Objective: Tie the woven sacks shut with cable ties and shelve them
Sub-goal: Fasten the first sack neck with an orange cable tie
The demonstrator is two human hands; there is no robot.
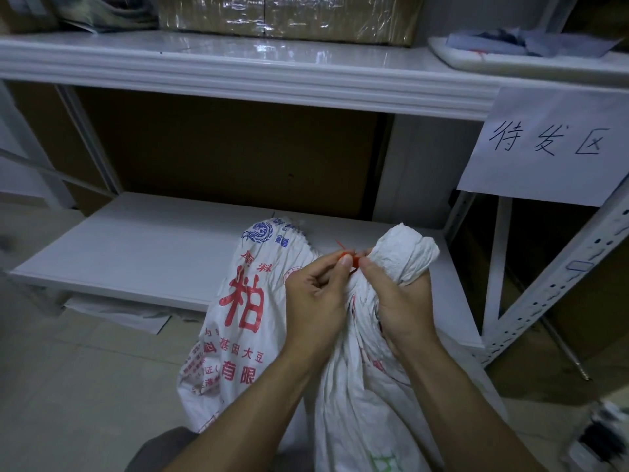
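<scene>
A person's two bare hands work at the gathered neck of a white woven sack [391, 386] that stands on the tiled floor [85, 386] in front of a white metal shelving unit. The right hand [401, 301] is closed around the bunched neck, with the twisted top of the sack sticking up just above and beyond its knuckles. The left hand [315, 298] pinches a red cable tie [350, 258] between thumb and forefinger; the tie sits against the neck between the two hands, its thin tail poking up and away from the left thumb. Whether the tie is already looped fully round the neck is hidden by the fingers. Just left of the left hand stands a second woven sack [245, 318], its top gathered, printed with a large red character 粕, a blue dragon emblem above it, and smaller red lines below that include 基因大豆 and 有限; the rest of that print is creased and hard to read. Beyond both hands lies the bare lower shelf [136, 250]. Up and to the right of the right hand, a paper sign [544, 144] hangs from the upper shelf [238, 73], handwritten 待发区. On that upper shelf, boxes wrapped in clear film [289, 15] are cut off by the top edge. A faint green mark low on the held sack cannot be made out.
</scene>
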